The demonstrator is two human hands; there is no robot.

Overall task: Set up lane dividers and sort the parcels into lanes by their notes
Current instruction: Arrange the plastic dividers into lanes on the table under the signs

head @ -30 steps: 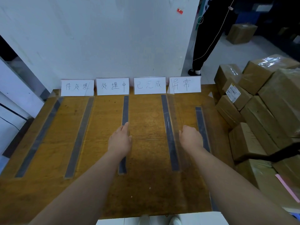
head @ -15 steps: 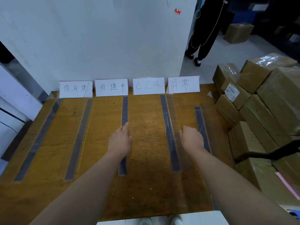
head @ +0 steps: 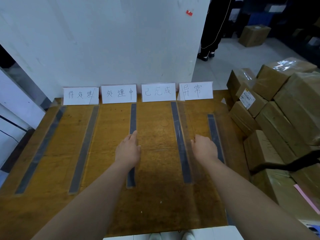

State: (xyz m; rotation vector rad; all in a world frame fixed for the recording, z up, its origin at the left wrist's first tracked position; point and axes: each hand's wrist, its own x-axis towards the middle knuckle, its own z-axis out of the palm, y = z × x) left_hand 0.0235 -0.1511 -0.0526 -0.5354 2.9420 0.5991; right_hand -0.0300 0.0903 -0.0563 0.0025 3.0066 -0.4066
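Observation:
Several grey divider strips lie lengthwise on the wooden table. My left hand rests flat on the middle strip, fingers straight and pointing away from me. My right hand rests on the table between the fourth strip and the shorter fifth strip, beside a clear plastic piece; its fingertips are hidden. Four white handwritten label cards stand along the back edge. Brown taped parcels are stacked to the right of the table; one near me carries a pink note.
A white wall rises directly behind the cards. A person in black stands at the back right, near another box on the floor. A black strap crosses the parcel stack. My shoes show below the table's near edge.
Both hands stay where they were on the table. The person at the back right has stepped a little further away.

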